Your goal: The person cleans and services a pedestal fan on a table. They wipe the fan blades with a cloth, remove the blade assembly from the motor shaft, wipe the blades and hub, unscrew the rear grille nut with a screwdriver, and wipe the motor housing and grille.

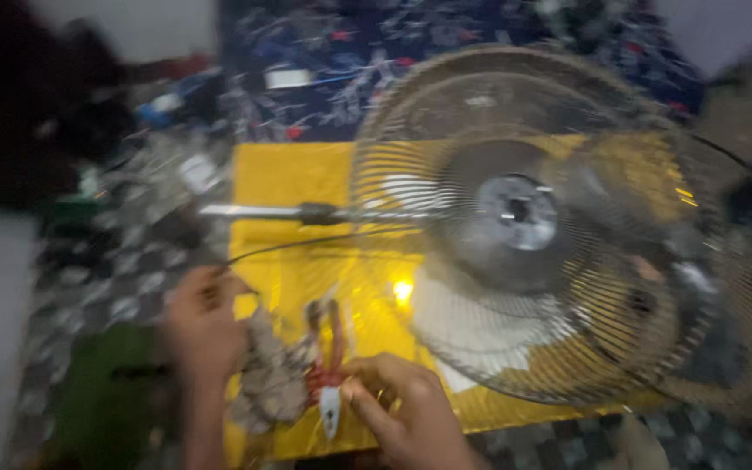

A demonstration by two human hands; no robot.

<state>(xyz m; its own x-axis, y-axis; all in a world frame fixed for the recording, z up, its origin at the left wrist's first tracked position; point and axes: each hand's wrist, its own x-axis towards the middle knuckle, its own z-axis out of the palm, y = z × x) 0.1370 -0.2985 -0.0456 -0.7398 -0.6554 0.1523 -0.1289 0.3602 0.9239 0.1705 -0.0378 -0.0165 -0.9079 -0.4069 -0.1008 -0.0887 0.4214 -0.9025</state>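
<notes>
1. Left hand (206, 326): near left, fingers curled shut around a grey crumpled rag (271, 383). The picture is blurred, so how firm the hold is cannot be told.

2. Right hand (406, 409): near centre, fingers closed on a small part (330, 409) with a pale tip and red windings or wires above it. What the part is cannot be told through the blur.

3. Pliers (334, 335): red-handled, lying on the sheet just beyond the small part, between the two hands.

4. Fan guard (515, 226): round wire cage with a grey hub at its middle, lying to the right and far of the hands, over the sheet. A second ring of wire seems to overlap it on the right; the blur leaves this unsure.

5. Yellow sheet (285, 178): spread on the patterned floor, under the fan guard and the hands.

6. Metal rod (258, 211): left of the hub, lying across the sheet's far left part, with a thin dark cable curving below it.

7. Clutter: far left, bottles and small items, too blurred to name.

Risks, as judged: the thin red wires look easy to snap if the right hand tugs while the left drags the rag. The pliers lie close to the fingers and could be knocked. The glossy sheet may let small parts slide off.
</notes>
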